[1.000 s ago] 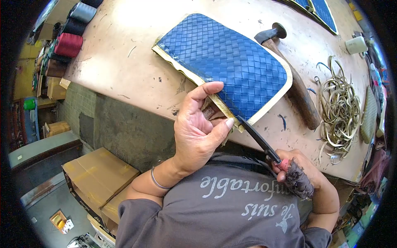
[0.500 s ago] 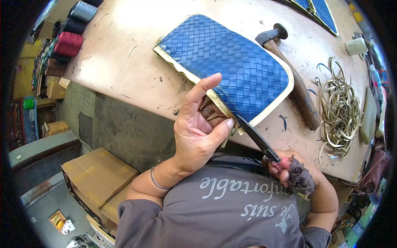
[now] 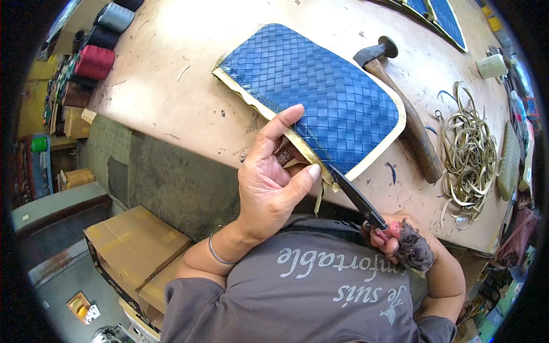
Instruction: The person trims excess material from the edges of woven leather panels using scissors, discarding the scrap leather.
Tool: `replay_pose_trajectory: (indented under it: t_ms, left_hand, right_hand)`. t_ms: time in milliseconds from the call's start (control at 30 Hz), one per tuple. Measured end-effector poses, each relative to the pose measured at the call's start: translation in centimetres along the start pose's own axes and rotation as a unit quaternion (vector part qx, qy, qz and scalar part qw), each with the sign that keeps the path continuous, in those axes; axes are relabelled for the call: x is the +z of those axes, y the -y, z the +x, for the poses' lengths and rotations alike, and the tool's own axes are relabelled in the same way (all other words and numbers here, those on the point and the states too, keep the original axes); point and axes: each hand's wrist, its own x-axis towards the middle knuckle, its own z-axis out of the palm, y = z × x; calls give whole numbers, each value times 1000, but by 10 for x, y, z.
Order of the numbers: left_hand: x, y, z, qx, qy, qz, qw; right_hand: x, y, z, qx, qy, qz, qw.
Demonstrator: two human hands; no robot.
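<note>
A blue woven panel (image 3: 320, 86) with a cream border lies on the table, its near edge at the table's front. My left hand (image 3: 274, 171) pinches that cream edge between thumb and fingers, the index finger resting over the weave. My right hand (image 3: 389, 234) is closed around the wrapped handles of black scissors (image 3: 360, 200). The blades meet the panel's border just right of my left thumb. A narrow strip (image 3: 319, 200) hangs from the edge below the thumb.
A hammer (image 3: 403, 114) lies right of the panel, beside a tangle of pale strips (image 3: 469, 154). Thread spools (image 3: 94, 62) stand at the left edge. A white cup (image 3: 492, 66) is at the right, more blue woven pieces (image 3: 446, 20) at the back. Cardboard boxes (image 3: 137, 240) sit below left.
The panel has shifted slightly toward me. My left hand has moved a little down and left. The scissors have dropped slightly, and the hanging strip shows more.
</note>
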Motion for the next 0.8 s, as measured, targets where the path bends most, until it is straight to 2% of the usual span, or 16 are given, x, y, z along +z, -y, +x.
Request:
replay_pose_trajectory:
  t_ms: [100,167,367,567,667,800]
  left_hand:
    - [6,-2,3,40,-15,-43,998]
    - [4,-1,3,27,0,-43,999]
    - [6,-2,2,2,5,-34,999]
    - [4,-3,1,-15,7,-51,999]
    - [3,-2,0,-16,8,-40,999]
    - [2,-1,0,-19,8,-47,999]
  right_hand:
    - [-1,-6,1,-12,11,17,1000]
    - [0,-5,1,-4,8,29,1000]
    - [-3,4,2,-58,43,-73,995]
    - [-1,1,-2,-13,-3,-14,1000]
    - [0,8,-3,-2,-24,-74,997]
    - [0,9,-3,0,-10,-70,997]
